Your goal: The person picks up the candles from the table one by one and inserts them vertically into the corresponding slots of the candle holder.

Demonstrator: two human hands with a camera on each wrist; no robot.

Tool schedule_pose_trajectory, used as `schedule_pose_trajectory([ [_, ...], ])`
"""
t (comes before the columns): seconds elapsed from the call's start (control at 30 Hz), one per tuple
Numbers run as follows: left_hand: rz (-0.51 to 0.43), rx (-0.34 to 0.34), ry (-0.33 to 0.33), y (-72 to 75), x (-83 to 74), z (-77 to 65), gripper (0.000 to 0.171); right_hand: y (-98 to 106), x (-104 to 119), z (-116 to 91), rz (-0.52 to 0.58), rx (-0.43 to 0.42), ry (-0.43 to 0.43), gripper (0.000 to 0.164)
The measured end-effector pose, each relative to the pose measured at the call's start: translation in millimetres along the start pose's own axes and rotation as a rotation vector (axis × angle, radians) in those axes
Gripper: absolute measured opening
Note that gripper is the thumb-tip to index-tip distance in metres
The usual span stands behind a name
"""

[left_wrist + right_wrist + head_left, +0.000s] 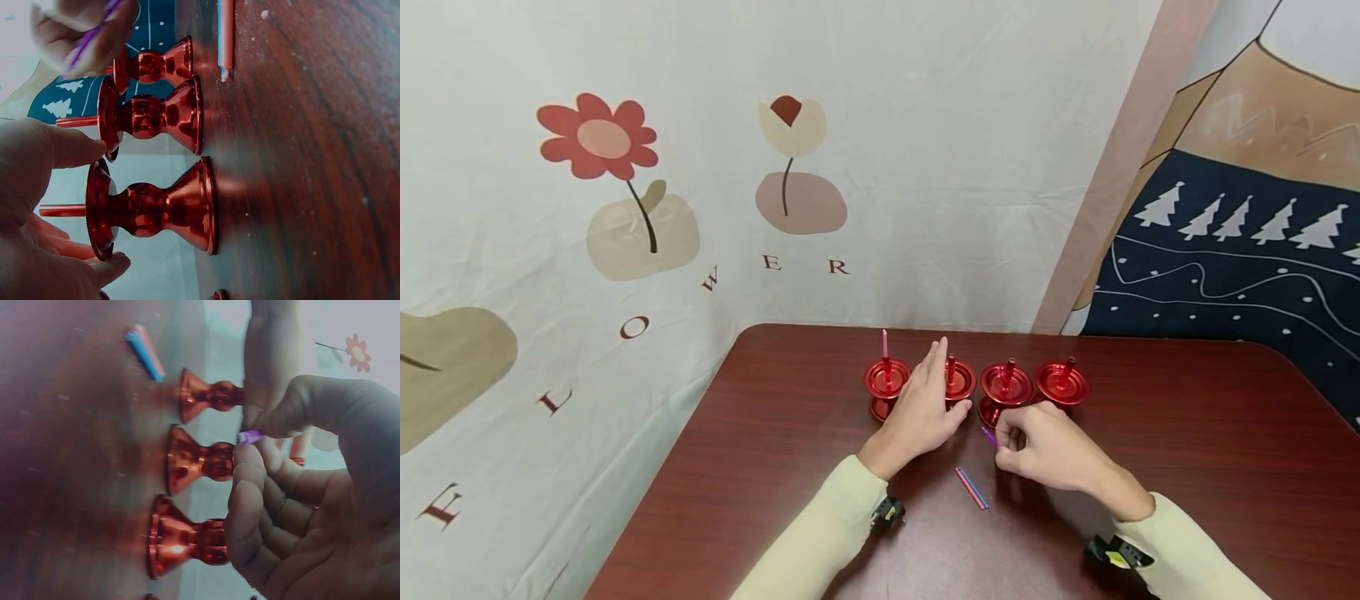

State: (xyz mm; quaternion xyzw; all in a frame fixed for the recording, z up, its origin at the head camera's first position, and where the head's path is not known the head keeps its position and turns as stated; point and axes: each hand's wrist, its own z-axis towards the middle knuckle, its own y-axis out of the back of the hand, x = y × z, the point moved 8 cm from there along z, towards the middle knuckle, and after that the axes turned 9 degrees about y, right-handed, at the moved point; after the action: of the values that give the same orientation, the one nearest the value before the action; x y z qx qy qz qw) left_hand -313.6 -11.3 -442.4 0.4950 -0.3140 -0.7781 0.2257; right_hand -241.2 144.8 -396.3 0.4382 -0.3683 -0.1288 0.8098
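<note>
My left hand [922,404] reaches around the dish of a shiny red candle holder [140,211], second from the left. In the left wrist view, thumb and fingers lie at opposite edges of that dish, and its thin candle tube pokes up between them. A slim purple candle [990,436] is pinched between thumb and fingertips of my right hand [1048,446], close in front of the third holder [1007,383]. At the far left, another red holder [887,379] has a pink candle [884,343] upright in it.
A fourth red holder [1063,383] stands at the right end of the row, its tube bare. Two thin candles, one blue [972,483] and one pink-red [228,34], lie side by side on the dark wood table [737,467]. A printed cloth [925,167] hangs behind.
</note>
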Motion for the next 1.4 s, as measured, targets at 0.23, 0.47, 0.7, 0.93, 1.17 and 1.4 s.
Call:
schedule_pose_trajectory([
  [0.23,-0.077,0.0,0.018,-4.5,7.4,0.3,0.101,20.9,6.5,16.1,0.058,-0.138,0.04,0.021],
  [0.47,-0.106,-0.016,0.017,0.4,4.8,-0.1,0.097,33.7,6.9,34.2,0.118,-0.23,0.05,0.019],
  [0.7,-0.082,0.068,0.09,12.3,-8.3,-4.6,0.092,41.0,6.5,50.7,0.203,-0.323,0.036,0.017],
  [0.93,-0.026,0.111,0.142,19.1,-14.0,-5.7,0.092,44.8,0.2,65.2,0.267,-0.395,-0.009,0.014],
  [1.17,-0.082,0.041,0.079,2.1,10.8,2.1,0.095,45.8,-5.0,76.2,0.269,-0.463,-0.004,0.017],
  [1.4,-0.092,0.041,0.071,1.6,15.0,3.0,0.096,39.2,-7.7,82.2,0.272,-0.488,-0.026,0.009],
])
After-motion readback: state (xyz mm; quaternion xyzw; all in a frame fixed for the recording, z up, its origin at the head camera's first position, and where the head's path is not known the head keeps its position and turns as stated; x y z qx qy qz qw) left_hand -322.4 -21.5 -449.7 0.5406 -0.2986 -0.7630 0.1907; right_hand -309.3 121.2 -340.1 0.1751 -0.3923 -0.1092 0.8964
